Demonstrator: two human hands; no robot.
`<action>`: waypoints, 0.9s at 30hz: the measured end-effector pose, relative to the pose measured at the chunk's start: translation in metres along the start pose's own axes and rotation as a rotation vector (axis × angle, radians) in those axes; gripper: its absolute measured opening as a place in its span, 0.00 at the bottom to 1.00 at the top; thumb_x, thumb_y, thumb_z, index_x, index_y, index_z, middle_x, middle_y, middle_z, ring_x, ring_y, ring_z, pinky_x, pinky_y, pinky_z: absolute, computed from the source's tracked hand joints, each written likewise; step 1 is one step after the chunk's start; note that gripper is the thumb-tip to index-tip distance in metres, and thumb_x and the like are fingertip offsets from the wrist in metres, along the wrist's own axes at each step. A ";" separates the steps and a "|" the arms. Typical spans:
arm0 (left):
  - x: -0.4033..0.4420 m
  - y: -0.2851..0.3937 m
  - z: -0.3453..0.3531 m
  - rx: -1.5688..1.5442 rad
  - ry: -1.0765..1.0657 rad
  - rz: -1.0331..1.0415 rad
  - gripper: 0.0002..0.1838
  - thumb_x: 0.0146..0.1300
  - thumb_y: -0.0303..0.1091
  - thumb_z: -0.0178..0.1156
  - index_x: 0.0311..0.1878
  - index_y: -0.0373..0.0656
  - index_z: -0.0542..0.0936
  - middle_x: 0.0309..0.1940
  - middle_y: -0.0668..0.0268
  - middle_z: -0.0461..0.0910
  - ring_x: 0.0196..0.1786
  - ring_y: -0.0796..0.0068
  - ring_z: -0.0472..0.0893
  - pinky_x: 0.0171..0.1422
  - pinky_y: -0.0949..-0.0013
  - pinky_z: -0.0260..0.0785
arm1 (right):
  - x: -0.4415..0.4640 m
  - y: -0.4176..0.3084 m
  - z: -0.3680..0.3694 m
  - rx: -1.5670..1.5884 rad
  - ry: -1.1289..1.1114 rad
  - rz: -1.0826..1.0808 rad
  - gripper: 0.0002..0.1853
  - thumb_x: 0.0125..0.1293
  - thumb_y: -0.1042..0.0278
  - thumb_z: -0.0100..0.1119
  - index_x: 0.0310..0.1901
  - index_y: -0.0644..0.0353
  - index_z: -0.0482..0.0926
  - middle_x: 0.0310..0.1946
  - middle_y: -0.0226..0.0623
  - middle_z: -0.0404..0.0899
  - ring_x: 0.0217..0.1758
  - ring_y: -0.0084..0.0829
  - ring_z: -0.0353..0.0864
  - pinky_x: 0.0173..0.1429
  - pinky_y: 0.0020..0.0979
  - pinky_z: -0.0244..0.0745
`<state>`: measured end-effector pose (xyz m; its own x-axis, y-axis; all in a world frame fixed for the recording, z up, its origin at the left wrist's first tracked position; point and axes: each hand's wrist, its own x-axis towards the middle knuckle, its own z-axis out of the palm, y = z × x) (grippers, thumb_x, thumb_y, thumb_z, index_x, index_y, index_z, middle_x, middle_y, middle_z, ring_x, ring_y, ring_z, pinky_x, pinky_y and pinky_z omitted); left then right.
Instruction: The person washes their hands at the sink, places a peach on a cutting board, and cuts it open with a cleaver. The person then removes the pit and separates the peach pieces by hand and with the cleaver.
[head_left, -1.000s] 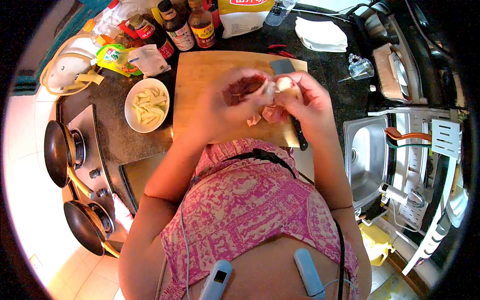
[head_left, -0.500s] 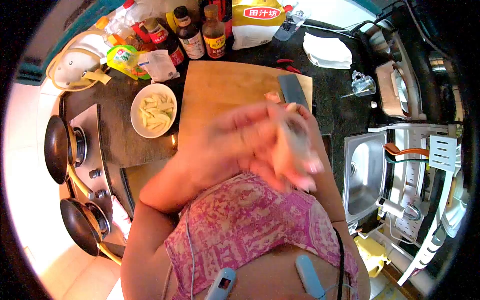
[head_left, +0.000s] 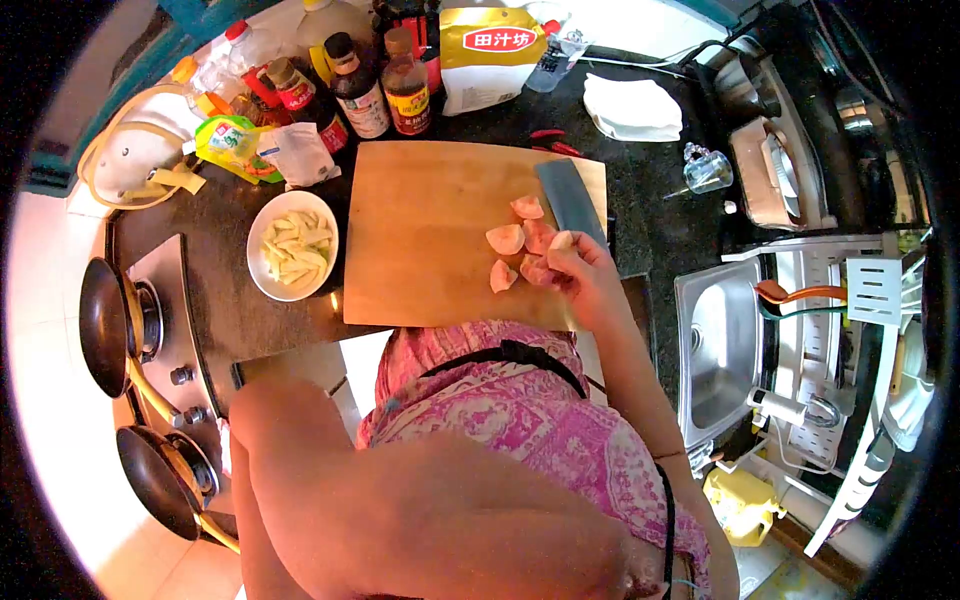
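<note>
Thumb and fingers of my right hand (head_left: 583, 268) are closed on a small pale piece (head_left: 562, 240) over the right part of the wooden cutting board (head_left: 430, 225). Several pinkish cut pieces (head_left: 506, 238) lie on the board beside that hand. A cleaver (head_left: 570, 200) rests along the board's right side, partly behind the hand. Close to the camera, my left forearm crosses my body towards the lower right; my left hand (head_left: 612, 562) is blurred at the bottom edge, its fingers hidden.
Left of the board stands a white bowl (head_left: 330, 240) of pale strips. Sauce bottles (head_left: 407, 95) and a yellow-and-white bag (head_left: 490, 60) stand behind. Red chilies (head_left: 558, 143) lie near a white cloth (head_left: 633, 108). At right is a sink (head_left: 720, 350); at left, two pans (head_left: 105, 315).
My hands have separated. The left has swung down across my body near the camera, while the right has come over the board. The cut pieces on the board now show clearly.
</note>
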<state>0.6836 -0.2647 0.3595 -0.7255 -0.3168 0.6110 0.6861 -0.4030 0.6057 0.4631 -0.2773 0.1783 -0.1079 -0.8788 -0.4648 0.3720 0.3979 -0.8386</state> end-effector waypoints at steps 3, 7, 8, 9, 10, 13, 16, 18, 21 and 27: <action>-0.002 0.004 -0.005 0.041 -0.026 0.087 0.14 0.64 0.30 0.55 0.45 0.26 0.76 0.39 0.46 0.78 0.40 0.60 0.82 0.41 0.66 0.77 | 0.004 0.008 -0.006 -0.007 -0.002 -0.028 0.13 0.60 0.68 0.61 0.45 0.60 0.74 0.33 0.36 0.81 0.31 0.26 0.80 0.33 0.24 0.72; 0.018 0.049 -0.027 0.238 -0.323 -0.160 0.16 0.64 0.31 0.55 0.47 0.25 0.75 0.41 0.42 0.78 0.44 0.55 0.82 0.46 0.61 0.77 | 0.003 0.014 -0.009 -0.034 0.030 -0.006 0.14 0.59 0.68 0.61 0.45 0.60 0.74 0.33 0.36 0.81 0.30 0.26 0.79 0.33 0.25 0.72; 0.017 0.052 -0.026 0.268 -0.393 -0.234 0.16 0.63 0.32 0.56 0.47 0.25 0.75 0.41 0.41 0.78 0.45 0.54 0.82 0.46 0.60 0.77 | 0.004 0.015 -0.008 -0.043 0.013 -0.007 0.14 0.59 0.68 0.61 0.45 0.60 0.74 0.33 0.36 0.81 0.30 0.25 0.79 0.32 0.25 0.72; 0.002 0.038 -0.017 0.136 -0.274 -0.195 0.19 0.63 0.35 0.57 0.48 0.25 0.75 0.43 0.40 0.77 0.46 0.53 0.82 0.47 0.59 0.77 | 0.002 0.013 -0.005 -0.043 0.004 -0.006 0.14 0.59 0.68 0.61 0.45 0.60 0.74 0.33 0.36 0.81 0.30 0.25 0.79 0.32 0.25 0.72; -0.003 0.028 -0.014 0.072 -0.209 -0.174 0.20 0.62 0.36 0.58 0.48 0.25 0.75 0.43 0.40 0.77 0.46 0.52 0.82 0.48 0.58 0.77 | -0.001 0.009 0.000 -0.068 0.014 0.004 0.11 0.59 0.68 0.59 0.43 0.59 0.73 0.33 0.34 0.80 0.30 0.24 0.77 0.34 0.24 0.68; -0.009 0.014 -0.013 -0.010 -0.117 -0.163 0.21 0.62 0.38 0.58 0.49 0.27 0.75 0.45 0.40 0.77 0.48 0.52 0.81 0.50 0.58 0.76 | -0.010 0.008 0.006 -0.084 0.001 0.032 0.09 0.60 0.68 0.57 0.41 0.58 0.73 0.33 0.34 0.79 0.30 0.22 0.75 0.35 0.23 0.65; -0.009 0.025 -0.012 -0.016 -0.021 -0.240 0.21 0.63 0.39 0.56 0.50 0.28 0.74 0.46 0.43 0.77 0.49 0.53 0.80 0.52 0.58 0.75 | -0.007 0.007 0.006 -0.098 -0.045 0.044 0.10 0.60 0.68 0.57 0.42 0.58 0.72 0.34 0.34 0.80 0.31 0.23 0.76 0.35 0.23 0.66; -0.008 0.030 -0.002 -0.036 0.137 -0.317 0.21 0.63 0.39 0.55 0.51 0.30 0.73 0.47 0.44 0.77 0.50 0.54 0.80 0.53 0.59 0.75 | -0.003 0.009 0.002 -0.118 -0.071 0.063 0.10 0.60 0.69 0.57 0.43 0.58 0.72 0.34 0.34 0.80 0.31 0.23 0.76 0.36 0.24 0.67; -0.006 0.028 0.007 -0.063 0.504 -0.367 0.21 0.64 0.40 0.54 0.52 0.32 0.72 0.49 0.47 0.77 0.52 0.55 0.79 0.55 0.60 0.74 | 0.001 0.007 -0.003 -0.065 -0.130 0.074 0.15 0.60 0.68 0.59 0.48 0.60 0.73 0.34 0.34 0.81 0.30 0.25 0.79 0.32 0.26 0.72; -0.018 -0.003 -0.011 -0.095 1.096 0.027 0.22 0.65 0.40 0.50 0.57 0.34 0.69 0.53 0.49 0.75 0.55 0.55 0.78 0.59 0.60 0.72 | 0.002 -0.007 -0.018 -0.099 -0.180 0.037 0.11 0.58 0.70 0.59 0.43 0.60 0.74 0.31 0.28 0.77 0.31 0.22 0.76 0.33 0.22 0.70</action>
<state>0.6944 -0.2673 0.3410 -0.3971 -0.8981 -0.1887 0.7296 -0.4337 0.5287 0.4432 -0.2771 0.1781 0.0740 -0.8923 -0.4453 0.2797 0.4472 -0.8496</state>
